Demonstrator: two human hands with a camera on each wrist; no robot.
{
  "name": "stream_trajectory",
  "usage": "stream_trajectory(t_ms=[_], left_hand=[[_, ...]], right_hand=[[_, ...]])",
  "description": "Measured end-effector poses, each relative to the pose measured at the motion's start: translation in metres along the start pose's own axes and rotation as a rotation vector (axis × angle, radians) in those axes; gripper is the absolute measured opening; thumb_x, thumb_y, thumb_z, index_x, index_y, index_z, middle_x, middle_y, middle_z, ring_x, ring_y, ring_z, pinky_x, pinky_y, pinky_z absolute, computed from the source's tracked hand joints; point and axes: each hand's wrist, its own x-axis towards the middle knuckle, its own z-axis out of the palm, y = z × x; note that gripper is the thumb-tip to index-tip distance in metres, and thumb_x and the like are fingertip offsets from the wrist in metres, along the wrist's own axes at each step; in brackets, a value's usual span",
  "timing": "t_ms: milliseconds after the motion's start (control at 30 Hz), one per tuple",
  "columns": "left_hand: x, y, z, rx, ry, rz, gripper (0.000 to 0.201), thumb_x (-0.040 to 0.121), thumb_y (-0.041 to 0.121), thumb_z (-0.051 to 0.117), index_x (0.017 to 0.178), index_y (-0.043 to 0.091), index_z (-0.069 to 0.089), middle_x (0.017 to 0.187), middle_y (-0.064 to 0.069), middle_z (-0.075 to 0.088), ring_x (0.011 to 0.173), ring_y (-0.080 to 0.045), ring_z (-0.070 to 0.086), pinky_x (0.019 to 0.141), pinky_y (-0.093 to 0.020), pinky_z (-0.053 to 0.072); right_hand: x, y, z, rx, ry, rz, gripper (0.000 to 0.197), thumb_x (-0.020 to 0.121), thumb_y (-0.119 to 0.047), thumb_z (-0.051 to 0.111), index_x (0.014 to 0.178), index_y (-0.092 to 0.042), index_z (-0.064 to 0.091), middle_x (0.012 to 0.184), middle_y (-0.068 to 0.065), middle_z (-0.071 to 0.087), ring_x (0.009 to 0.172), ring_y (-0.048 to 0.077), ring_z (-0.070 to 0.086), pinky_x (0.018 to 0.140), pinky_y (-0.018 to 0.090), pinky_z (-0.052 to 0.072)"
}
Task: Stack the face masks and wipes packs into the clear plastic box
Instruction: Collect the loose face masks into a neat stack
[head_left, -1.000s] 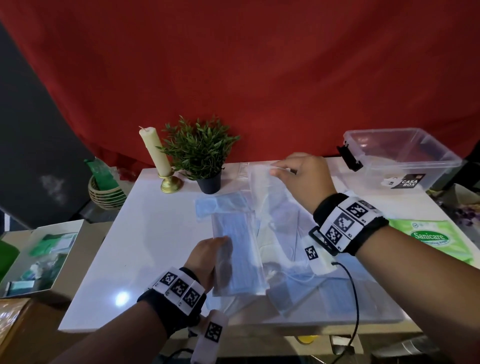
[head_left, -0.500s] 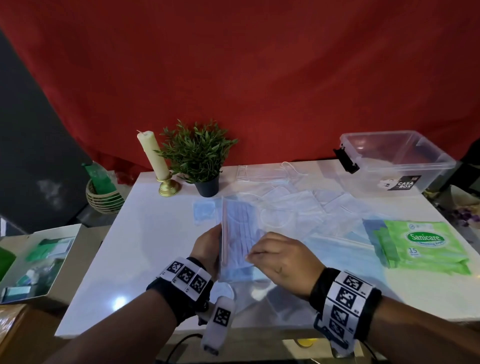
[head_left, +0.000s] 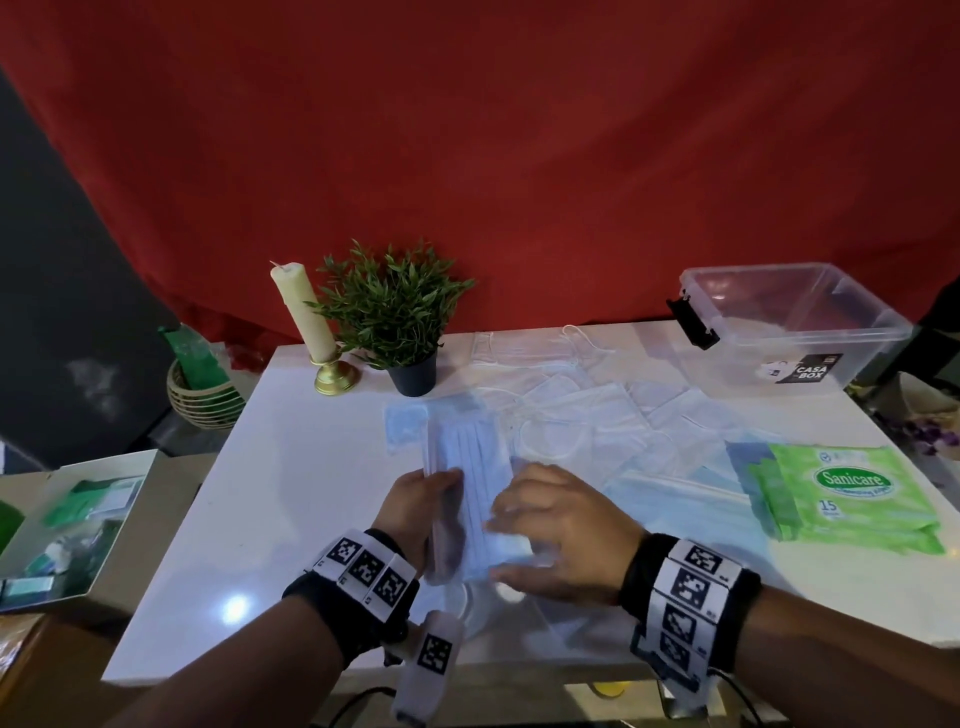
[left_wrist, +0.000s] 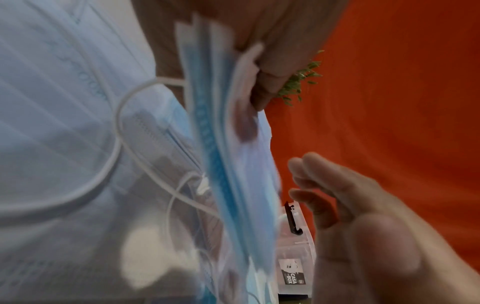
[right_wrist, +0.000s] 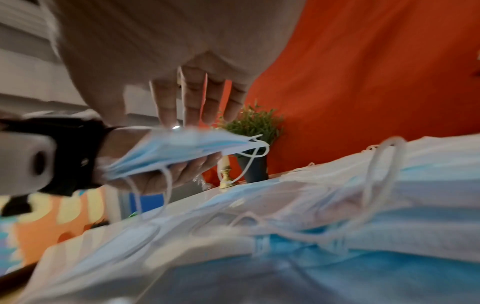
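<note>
My left hand (head_left: 423, 501) grips a stack of blue face masks (head_left: 470, 480) from its left edge, lifted a little above the white table (head_left: 291, 499) near the front. In the right wrist view the left palm lies under that stack (right_wrist: 182, 148). My right hand (head_left: 524, 525) lays straight fingers (right_wrist: 192, 102) on the stack's top right side, holding nothing. More loose masks (head_left: 602, 431) are spread over the table's middle. A green Sanicare wipes pack (head_left: 852, 501) lies at the right. The clear plastic box (head_left: 800, 338) stands at the back right with no lid, and it (left_wrist: 296, 257) also shows past the masks.
A potted plant (head_left: 400, 317) and a candle in a brass holder (head_left: 311, 322) stand at the table's back left. A woven basket (head_left: 202, 395) and a side tray of items (head_left: 67, 525) sit off the left edge. A red curtain hangs behind.
My right hand came back from the far masks to the stack in my left hand and now rests on it. The left hand has raised the stack slightly.
</note>
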Motion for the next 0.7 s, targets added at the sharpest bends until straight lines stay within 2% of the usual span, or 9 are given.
stream_trajectory(t_ms=[67, 100, 167, 233, 300, 367, 467, 567, 700], left_hand=[[0.002, 0.001, -0.007, 0.018, 0.047, -0.014, 0.021, 0.095, 0.015, 0.058, 0.077, 0.005, 0.058, 0.066, -0.012, 0.057, 0.059, -0.025, 0.054, 0.064, -0.031, 0.043], [0.003, 0.0, -0.011, 0.0, 0.061, -0.024, 0.022, 0.094, 0.016, 0.059, 0.074, 0.006, 0.056, 0.065, -0.011, 0.054, 0.058, -0.025, 0.051, 0.063, -0.032, 0.041], [0.005, -0.002, -0.018, -0.038, 0.082, -0.044, 0.022, 0.094, 0.017, 0.06, 0.076, 0.006, 0.058, 0.067, -0.013, 0.054, 0.061, -0.026, 0.052, 0.067, -0.035, 0.043], [0.006, -0.004, -0.024, -0.046, 0.098, -0.053, 0.022, 0.093, 0.017, 0.06, 0.076, 0.005, 0.058, 0.066, -0.013, 0.053, 0.061, -0.026, 0.052, 0.068, -0.038, 0.043], [0.006, -0.007, -0.025, -0.061, 0.084, -0.076, 0.026, 0.093, 0.015, 0.057, 0.069, 0.008, 0.05, 0.056, -0.009, 0.042, 0.05, -0.021, 0.042, 0.056, -0.032, 0.037], [0.005, -0.009, -0.026, -0.072, 0.069, -0.103, 0.026, 0.093, 0.014, 0.055, 0.068, 0.009, 0.047, 0.052, -0.006, 0.036, 0.043, -0.018, 0.036, 0.05, -0.027, 0.032], [0.002, -0.012, -0.026, -0.058, 0.049, -0.115, 0.017, 0.091, 0.016, 0.056, 0.078, 0.005, 0.051, 0.055, -0.01, 0.041, 0.042, -0.02, 0.041, 0.052, -0.029, 0.034], [0.001, -0.013, -0.026, -0.031, 0.07, -0.112, 0.02, 0.09, 0.019, 0.058, 0.077, 0.005, 0.052, 0.052, -0.01, 0.042, 0.041, -0.021, 0.042, 0.051, -0.029, 0.035], [0.001, -0.016, -0.024, -0.041, 0.059, -0.13, 0.025, 0.092, 0.022, 0.058, 0.075, 0.005, 0.052, 0.054, -0.01, 0.041, 0.04, -0.02, 0.042, 0.049, -0.027, 0.037]], right_hand=[[0.006, 0.01, -0.006, 0.131, 0.021, 0.252, 0.043, 0.085, -0.053, 0.061, 0.109, -0.02, 0.071, 0.103, -0.006, 0.064, 0.1, 0.014, 0.054, 0.092, 0.028, 0.044], [0.011, 0.02, -0.008, 0.179, 0.046, 0.385, 0.042, 0.086, -0.051, 0.058, 0.111, -0.02, 0.07, 0.104, -0.007, 0.063, 0.102, 0.013, 0.053, 0.092, 0.028, 0.044], [0.023, 0.049, -0.008, 0.14, 0.041, 0.638, 0.035, 0.088, -0.035, 0.059, 0.116, -0.015, 0.068, 0.111, 0.001, 0.062, 0.109, 0.021, 0.054, 0.095, 0.03, 0.043], [0.033, 0.077, -0.009, -0.01, -0.119, 0.852, 0.041, 0.09, -0.027, 0.058, 0.128, -0.012, 0.058, 0.125, 0.011, 0.055, 0.119, 0.029, 0.049, 0.101, 0.032, 0.04], [0.039, 0.096, -0.01, -0.159, -0.322, 0.982, 0.053, 0.09, -0.031, 0.056, 0.137, -0.012, 0.045, 0.136, 0.013, 0.046, 0.127, 0.033, 0.041, 0.105, 0.039, 0.038], [0.043, 0.107, -0.01, -0.274, -0.463, 1.026, 0.057, 0.088, -0.034, 0.056, 0.138, -0.011, 0.04, 0.138, 0.013, 0.043, 0.128, 0.034, 0.038, 0.103, 0.042, 0.04], [0.045, 0.115, -0.008, -0.321, -0.548, 1.051, 0.063, 0.086, -0.039, 0.061, 0.137, -0.009, 0.039, 0.135, 0.014, 0.043, 0.126, 0.034, 0.041, 0.101, 0.042, 0.043], [0.046, 0.118, -0.01, -0.257, -0.502, 1.076, 0.06, 0.083, -0.033, 0.068, 0.133, -0.008, 0.046, 0.133, 0.014, 0.05, 0.122, 0.031, 0.049, 0.1, 0.036, 0.045], [0.047, 0.117, -0.016, -0.156, -0.316, 1.075, 0.033, 0.086, -0.015, 0.066, 0.117, -0.006, 0.061, 0.124, 0.01, 0.061, 0.116, 0.027, 0.057, 0.094, 0.03, 0.046]])
